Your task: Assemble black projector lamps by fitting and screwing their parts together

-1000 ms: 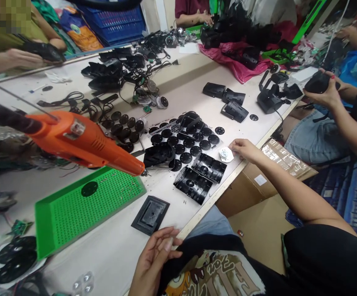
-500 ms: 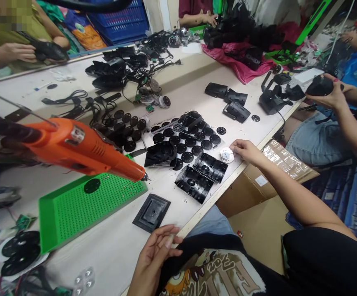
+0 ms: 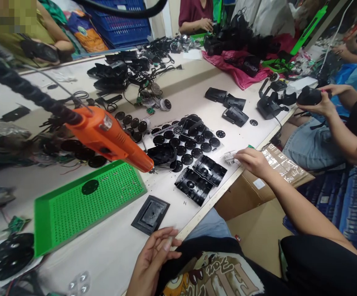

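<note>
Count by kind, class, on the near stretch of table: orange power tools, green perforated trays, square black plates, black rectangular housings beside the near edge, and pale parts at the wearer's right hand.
orange power tool: 1
green perforated tray: 1
square black plate: 1
black rectangular housings: 2
pale part, at the right hand: 1
Total: 6

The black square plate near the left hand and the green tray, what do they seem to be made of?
The black square plate is probably moulded plastic, slightly glossy: light reflects softly on its stepped rim. The green tray also looks like plastic, matte: an even bright colour and a regular grid of small holes.
</note>
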Demonstrator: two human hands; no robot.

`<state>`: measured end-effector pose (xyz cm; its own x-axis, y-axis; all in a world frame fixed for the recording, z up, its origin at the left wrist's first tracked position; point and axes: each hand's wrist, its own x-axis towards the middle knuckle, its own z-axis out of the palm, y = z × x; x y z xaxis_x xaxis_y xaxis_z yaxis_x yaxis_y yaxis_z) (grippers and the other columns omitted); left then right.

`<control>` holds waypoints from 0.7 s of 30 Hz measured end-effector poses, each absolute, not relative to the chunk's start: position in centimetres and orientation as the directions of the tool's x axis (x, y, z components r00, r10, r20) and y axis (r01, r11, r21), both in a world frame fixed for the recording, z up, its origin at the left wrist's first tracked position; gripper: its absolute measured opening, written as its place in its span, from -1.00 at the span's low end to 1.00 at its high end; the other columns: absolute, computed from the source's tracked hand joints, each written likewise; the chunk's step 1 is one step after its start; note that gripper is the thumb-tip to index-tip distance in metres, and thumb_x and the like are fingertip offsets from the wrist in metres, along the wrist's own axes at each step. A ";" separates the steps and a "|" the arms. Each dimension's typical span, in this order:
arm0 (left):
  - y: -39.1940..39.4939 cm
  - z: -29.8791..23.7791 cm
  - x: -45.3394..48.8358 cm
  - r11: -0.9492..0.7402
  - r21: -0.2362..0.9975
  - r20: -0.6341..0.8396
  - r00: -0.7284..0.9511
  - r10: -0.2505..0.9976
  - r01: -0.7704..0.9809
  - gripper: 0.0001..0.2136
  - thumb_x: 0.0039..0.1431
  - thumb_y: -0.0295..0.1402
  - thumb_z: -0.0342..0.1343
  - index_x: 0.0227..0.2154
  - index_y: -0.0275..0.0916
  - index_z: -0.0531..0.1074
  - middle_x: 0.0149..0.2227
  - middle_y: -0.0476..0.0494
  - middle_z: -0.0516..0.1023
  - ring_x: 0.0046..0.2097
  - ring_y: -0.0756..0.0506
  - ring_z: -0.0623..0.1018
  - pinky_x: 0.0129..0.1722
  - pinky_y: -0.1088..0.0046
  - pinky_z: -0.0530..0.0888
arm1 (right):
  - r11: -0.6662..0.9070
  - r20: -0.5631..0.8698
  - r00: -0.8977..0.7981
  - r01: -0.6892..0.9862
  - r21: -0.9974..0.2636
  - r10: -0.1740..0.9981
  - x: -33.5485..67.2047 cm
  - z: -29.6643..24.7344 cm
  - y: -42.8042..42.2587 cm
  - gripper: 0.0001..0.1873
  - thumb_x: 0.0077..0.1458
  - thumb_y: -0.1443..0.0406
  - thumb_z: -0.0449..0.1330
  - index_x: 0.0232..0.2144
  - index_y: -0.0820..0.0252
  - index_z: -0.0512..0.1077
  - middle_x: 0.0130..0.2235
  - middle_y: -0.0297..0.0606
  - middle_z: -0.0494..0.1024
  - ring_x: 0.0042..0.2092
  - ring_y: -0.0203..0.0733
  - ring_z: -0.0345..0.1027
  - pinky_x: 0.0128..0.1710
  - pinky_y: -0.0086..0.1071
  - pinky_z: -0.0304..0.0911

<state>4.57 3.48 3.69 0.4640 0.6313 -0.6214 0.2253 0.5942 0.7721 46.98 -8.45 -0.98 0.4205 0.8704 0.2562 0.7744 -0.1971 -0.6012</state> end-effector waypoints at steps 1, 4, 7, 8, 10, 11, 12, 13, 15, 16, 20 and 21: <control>3.5 3.8 4.6 0.590 0.774 -0.621 0.461 0.635 0.229 -0.54 0.03 0.01 0.41 -0.12 -0.22 0.62 -0.07 -0.25 0.64 -0.12 -0.19 0.59 -0.24 0.36 0.60 | -0.178 0.300 0.402 0.805 -0.567 0.865 47.2 -1.4 -9.2 -0.75 0.21 0.05 0.26 -0.24 0.03 0.63 -0.16 -0.12 0.71 -0.16 -0.10 0.55 -0.08 -0.15 0.47; 3.5 3.7 4.7 0.578 0.781 -0.615 0.453 0.645 0.237 -0.54 0.01 0.02 0.42 -0.13 -0.21 0.62 -0.09 -0.24 0.64 -0.12 -0.20 0.60 -0.24 0.35 0.61 | -0.161 0.400 0.371 0.868 -0.469 0.838 47.9 -2.9 -11.3 -0.77 0.20 0.04 0.28 -0.23 -0.03 0.62 -0.18 -0.13 0.72 -0.23 -0.10 0.56 -0.18 -0.14 0.52; 3.5 3.1 4.4 0.578 0.785 -0.608 0.453 0.651 0.223 -0.50 -0.01 0.03 0.42 -0.11 -0.21 0.62 -0.06 -0.27 0.65 -0.13 -0.21 0.61 -0.25 0.33 0.61 | -0.222 0.516 0.403 0.899 -0.377 0.756 48.9 -3.9 -12.6 -0.80 0.16 0.05 0.30 -0.27 -0.03 0.62 -0.23 -0.16 0.72 -0.29 -0.09 0.57 -0.27 -0.16 0.54; 3.5 2.8 4.3 0.580 0.785 -0.607 0.450 0.655 0.216 -0.50 -0.02 0.03 0.43 -0.11 -0.21 0.61 -0.06 -0.28 0.65 -0.13 -0.22 0.62 -0.25 0.33 0.62 | -0.264 0.567 0.427 0.899 -0.349 0.705 49.5 -3.9 -12.9 -0.80 0.15 0.06 0.30 -0.29 -0.02 0.61 -0.25 -0.15 0.71 -0.28 -0.08 0.57 -0.27 -0.15 0.53; 3.5 2.2 4.2 0.586 0.785 -0.606 0.443 0.661 0.199 -0.48 -0.06 0.03 0.45 -0.12 -0.21 0.61 -0.06 -0.29 0.66 -0.15 -0.22 0.63 -0.27 0.32 0.62 | -0.370 0.685 0.471 0.878 -0.304 0.556 51.3 -3.5 -13.4 -0.80 0.18 0.08 0.27 -0.31 0.02 0.58 -0.27 -0.11 0.69 -0.24 -0.05 0.58 -0.21 -0.12 0.52; 3.5 2.0 4.1 0.589 0.786 -0.604 0.440 0.664 0.190 -0.47 -0.08 0.03 0.47 -0.13 -0.21 0.61 -0.07 -0.29 0.67 -0.15 -0.22 0.63 -0.27 0.31 0.62 | -0.427 0.742 0.484 0.856 -0.291 0.463 52.6 -2.9 -13.6 -0.79 0.21 0.09 0.23 -0.31 0.05 0.56 -0.27 -0.09 0.67 -0.21 -0.03 0.58 -0.17 -0.11 0.50; 3.5 1.8 4.0 0.589 0.787 -0.601 0.440 0.667 0.183 -0.46 -0.09 0.04 0.47 -0.13 -0.22 0.61 -0.08 -0.29 0.67 -0.16 -0.23 0.63 -0.27 0.31 0.63 | -0.484 0.795 0.487 0.827 -0.286 0.362 54.2 -2.1 -13.9 -0.78 0.25 0.11 0.19 -0.30 0.09 0.54 -0.26 -0.06 0.65 -0.18 -0.01 0.57 -0.13 -0.09 0.48; 3.5 1.6 4.0 0.587 0.790 -0.597 0.444 0.668 0.179 -0.45 -0.10 0.04 0.47 -0.13 -0.22 0.61 -0.08 -0.29 0.67 -0.15 -0.23 0.64 -0.26 0.31 0.63 | -0.536 0.837 0.480 0.793 -0.288 0.261 55.9 -1.2 -14.2 -0.76 0.28 0.13 0.15 -0.28 0.13 0.52 -0.25 -0.03 0.63 -0.16 0.00 0.56 -0.11 -0.08 0.45; 3.4 1.6 4.0 0.576 0.797 -0.588 0.453 0.670 0.182 -0.44 -0.09 0.06 0.46 -0.12 -0.23 0.60 -0.08 -0.30 0.68 -0.14 -0.23 0.63 -0.24 0.32 0.63 | -0.626 0.891 0.449 0.715 -0.310 0.072 59.7 1.3 -15.0 -0.74 0.34 0.16 0.09 -0.26 0.19 0.47 -0.25 0.03 0.60 -0.18 -0.02 0.52 -0.17 -0.13 0.39; 3.3 1.7 4.0 0.571 0.800 -0.585 0.457 0.670 0.186 -0.43 -0.08 0.07 0.46 -0.11 -0.24 0.60 -0.08 -0.30 0.67 -0.13 -0.23 0.63 -0.24 0.32 0.64 | -0.663 0.905 0.425 0.674 -0.326 -0.013 61.7 2.7 -15.5 -0.74 0.35 0.18 0.08 -0.27 0.22 0.46 -0.28 0.05 0.57 -0.24 -0.07 0.49 -0.23 -0.16 0.35; 3.2 2.2 3.9 0.563 0.807 -0.572 0.468 0.674 0.176 -0.44 -0.05 0.08 0.44 -0.10 -0.23 0.60 -0.07 -0.28 0.67 -0.13 -0.21 0.62 -0.21 0.33 0.63 | -0.744 0.931 0.310 0.572 -0.344 -0.193 66.9 8.7 -17.5 -0.80 0.34 0.29 0.15 -0.30 0.33 0.45 -0.32 0.08 0.55 -0.29 -0.16 0.48 -0.32 -0.26 0.32; 3.2 2.4 3.9 0.563 0.808 -0.568 0.475 0.672 0.170 -0.45 -0.04 0.07 0.43 -0.10 -0.23 0.60 -0.06 -0.28 0.67 -0.12 -0.20 0.62 -0.20 0.33 0.63 | -0.756 0.940 0.277 0.566 -0.328 -0.199 67.1 10.1 -17.8 -0.77 0.35 0.29 0.13 -0.30 0.36 0.46 -0.33 0.06 0.55 -0.28 -0.16 0.50 -0.32 -0.27 0.34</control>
